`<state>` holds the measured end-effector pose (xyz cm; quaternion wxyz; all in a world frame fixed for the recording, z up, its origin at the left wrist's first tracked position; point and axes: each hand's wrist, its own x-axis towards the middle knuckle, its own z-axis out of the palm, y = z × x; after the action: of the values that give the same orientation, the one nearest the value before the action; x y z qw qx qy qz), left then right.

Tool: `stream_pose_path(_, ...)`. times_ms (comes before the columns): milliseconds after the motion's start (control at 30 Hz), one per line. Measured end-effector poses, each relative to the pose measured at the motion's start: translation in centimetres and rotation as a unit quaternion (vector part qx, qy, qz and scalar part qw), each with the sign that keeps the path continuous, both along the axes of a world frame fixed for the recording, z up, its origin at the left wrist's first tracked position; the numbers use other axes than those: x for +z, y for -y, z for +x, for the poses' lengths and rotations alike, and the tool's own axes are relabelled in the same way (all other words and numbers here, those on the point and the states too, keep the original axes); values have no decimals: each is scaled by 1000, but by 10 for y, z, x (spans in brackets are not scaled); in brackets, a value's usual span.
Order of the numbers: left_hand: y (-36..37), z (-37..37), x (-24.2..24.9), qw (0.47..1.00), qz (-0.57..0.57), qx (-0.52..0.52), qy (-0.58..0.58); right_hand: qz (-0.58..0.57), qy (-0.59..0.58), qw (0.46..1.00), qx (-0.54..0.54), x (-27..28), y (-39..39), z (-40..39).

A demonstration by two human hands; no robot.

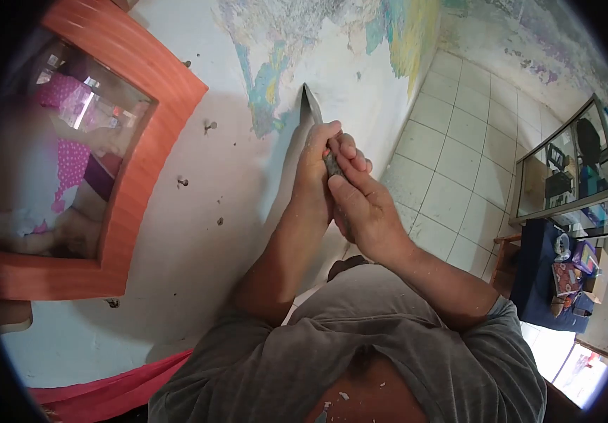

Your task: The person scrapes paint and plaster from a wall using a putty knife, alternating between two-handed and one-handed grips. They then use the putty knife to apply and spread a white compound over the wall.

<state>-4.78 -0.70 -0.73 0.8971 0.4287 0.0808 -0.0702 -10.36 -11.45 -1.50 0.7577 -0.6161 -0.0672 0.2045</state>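
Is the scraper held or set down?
Held: the left hand and right hand close around the scraper's handle, its blade jutting beyond them.

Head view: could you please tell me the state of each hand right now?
Left hand: closed, holding the scraper, nearer its tip.
Right hand: closed, holding the same scraper, farther back.

Metal-bladed scraper [314, 110], tilted, tip at patchy painted wall [343, 67].
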Motion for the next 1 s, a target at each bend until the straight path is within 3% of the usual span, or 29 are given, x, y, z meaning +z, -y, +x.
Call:
stream_pose_path(133, -1, -9, -16, 999, -38, -36, -15, 63, 48, 996, -52, -11, 0, -3)
stream_pose_path(200, -2, -4, -13, 998, -36, -39, -14, 11, 33, 999, -14, -5, 3, -3)
stream_pose_path(333, 5, 10, -14, 1000, 2, -24, 3, 27, 2, 1000, 15, -7, 10, 12)
stream_pose_path(500, -1, 9, -18, 999, 13, -33, 15, 20, 97, 993, -59, -18, -1, 11)
stream_pose_path(600, 11, 23, -7, 1000, 9, -15, 7, 25, 22, 999, -10, -12, 9, 29)
stream_pose_path(767, 11, 16, -11, 999, -15, -32, 13, 37, 110, 992, -49, -21, 8, 21)
stream_pose_path(833, 11, 26, -9, 1000, 19, -19, 14, 43, 31, 999, -11, -14, 9, 30)
stream_pose_path(1000, 12, 16, -21, 1000, -2, -25, 19, 14, 53, 998, -13, -15, 14, 22)
